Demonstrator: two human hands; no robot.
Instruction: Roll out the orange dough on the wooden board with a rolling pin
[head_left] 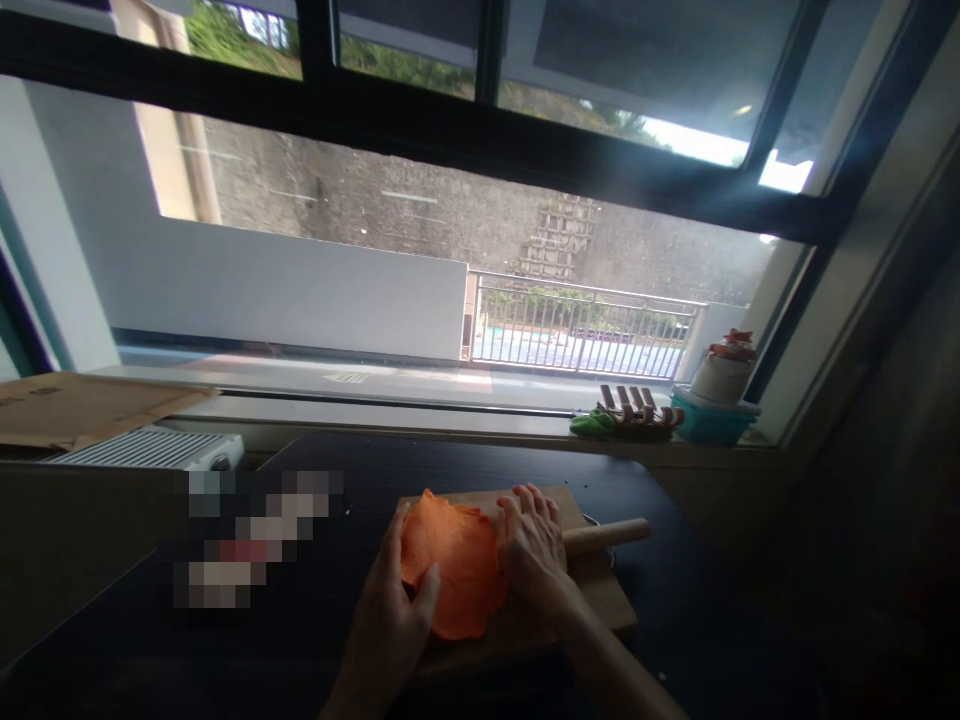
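A flat, ragged-edged sheet of orange dough (457,570) lies over a wooden board (611,600) on the dark table. My left hand (397,600) is curved around the sheet's left edge, its thumb on top and its fingers along the rim; the fingertips are partly hidden. Against the right side of the dough rests my right hand (532,540), palm down with fingers stretched forward. A wooden rolling pin (611,536) sticks out to the right from beside that hand, which covers the pin's near end. I cannot tell whether the palm presses on it.
The dark table (315,570) stands by a window. A blurred-out patch (247,545) covers something on its left. Cardboard (90,410) lies at far left above a white slatted appliance (150,450). The sill holds a teal box (716,418), a pot (720,375) and a brown rack-like object (637,412).
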